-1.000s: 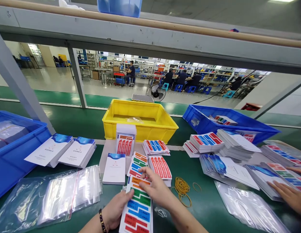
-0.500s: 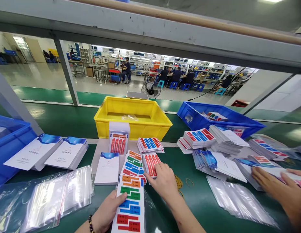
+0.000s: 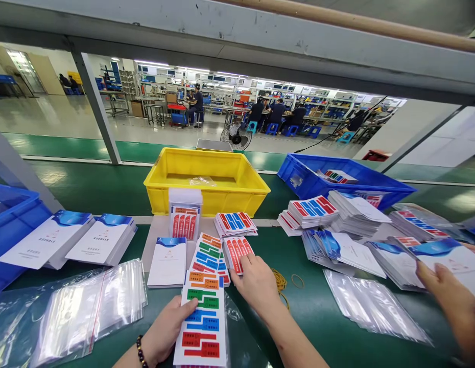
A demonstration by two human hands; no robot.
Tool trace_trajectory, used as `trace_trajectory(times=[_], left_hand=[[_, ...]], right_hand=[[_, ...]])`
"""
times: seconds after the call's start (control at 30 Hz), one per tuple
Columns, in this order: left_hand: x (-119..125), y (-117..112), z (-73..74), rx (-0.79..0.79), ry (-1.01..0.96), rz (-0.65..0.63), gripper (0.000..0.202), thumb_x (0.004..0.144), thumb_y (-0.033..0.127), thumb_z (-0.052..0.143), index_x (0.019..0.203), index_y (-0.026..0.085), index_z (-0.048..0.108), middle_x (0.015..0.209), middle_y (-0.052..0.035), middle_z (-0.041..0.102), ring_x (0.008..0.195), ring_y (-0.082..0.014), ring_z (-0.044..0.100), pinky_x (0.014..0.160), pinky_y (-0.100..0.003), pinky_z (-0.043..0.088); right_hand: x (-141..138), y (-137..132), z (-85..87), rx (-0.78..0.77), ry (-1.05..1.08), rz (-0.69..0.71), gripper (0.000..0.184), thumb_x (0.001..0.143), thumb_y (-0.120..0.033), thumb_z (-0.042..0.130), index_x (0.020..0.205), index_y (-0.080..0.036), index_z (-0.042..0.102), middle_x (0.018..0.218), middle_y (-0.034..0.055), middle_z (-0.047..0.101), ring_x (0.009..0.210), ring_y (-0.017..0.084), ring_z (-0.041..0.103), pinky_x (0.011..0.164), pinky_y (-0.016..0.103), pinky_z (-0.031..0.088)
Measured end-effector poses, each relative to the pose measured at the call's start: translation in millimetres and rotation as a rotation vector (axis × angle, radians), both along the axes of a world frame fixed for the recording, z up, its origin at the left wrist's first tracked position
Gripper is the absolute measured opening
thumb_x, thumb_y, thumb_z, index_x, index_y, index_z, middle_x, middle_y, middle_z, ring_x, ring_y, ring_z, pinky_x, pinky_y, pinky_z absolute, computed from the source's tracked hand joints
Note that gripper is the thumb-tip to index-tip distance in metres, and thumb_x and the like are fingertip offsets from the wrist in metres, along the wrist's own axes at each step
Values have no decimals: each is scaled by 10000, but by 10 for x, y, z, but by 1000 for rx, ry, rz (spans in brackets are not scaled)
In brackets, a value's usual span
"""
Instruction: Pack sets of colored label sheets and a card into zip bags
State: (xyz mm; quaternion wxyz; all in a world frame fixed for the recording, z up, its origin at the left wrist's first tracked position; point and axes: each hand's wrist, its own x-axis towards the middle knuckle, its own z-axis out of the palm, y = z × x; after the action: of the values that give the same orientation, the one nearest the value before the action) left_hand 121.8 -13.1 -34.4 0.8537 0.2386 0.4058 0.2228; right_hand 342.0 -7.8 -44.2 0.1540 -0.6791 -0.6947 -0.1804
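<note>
Your left hand [image 3: 166,332] grips the multicolour sticker sheet [image 3: 202,317] by its left edge. Your right hand [image 3: 256,281] touches the red sticker stack [image 3: 235,250] just beyond it; whether it pinches, I cannot tell.

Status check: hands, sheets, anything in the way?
Left hand gripping multicolour label sheet. Right hand on red label stack, grip unclear. Co-worker's hand far right, apart; rubber bands beside right hand.
</note>
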Motion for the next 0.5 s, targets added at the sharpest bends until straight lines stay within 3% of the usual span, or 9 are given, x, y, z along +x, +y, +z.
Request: trace_trajectory(times=[0.2,0.4,0.5], left_hand=[[-5,9,61,-15,26,4,432,595,399,751,850,116,548,825,-132,713,757,-264,677,691,-335,526],[-10,12,35,1,22,-2,396,634,387,728,852,109,548,837,-139,711,758,-262,678,690,-337,527],[-17,15,19,-7,21,-1,396,647,386,720,866,107,545,841,-140,710,761,-264,677,694,-342,527]], right_hand=[[52,-24,8,4,90,63,191,789,-282,492,627,-188,532,648,71,573,601,197,522,559,290,344],[103,-45,-15,-59,88,47,158,713,-80,433,686,-168,562,673,64,575,609,185,521,559,281,353],[136,-50,11,21,135,121,173,727,-74,434,728,-158,585,724,72,583,663,192,517,587,287,365]])
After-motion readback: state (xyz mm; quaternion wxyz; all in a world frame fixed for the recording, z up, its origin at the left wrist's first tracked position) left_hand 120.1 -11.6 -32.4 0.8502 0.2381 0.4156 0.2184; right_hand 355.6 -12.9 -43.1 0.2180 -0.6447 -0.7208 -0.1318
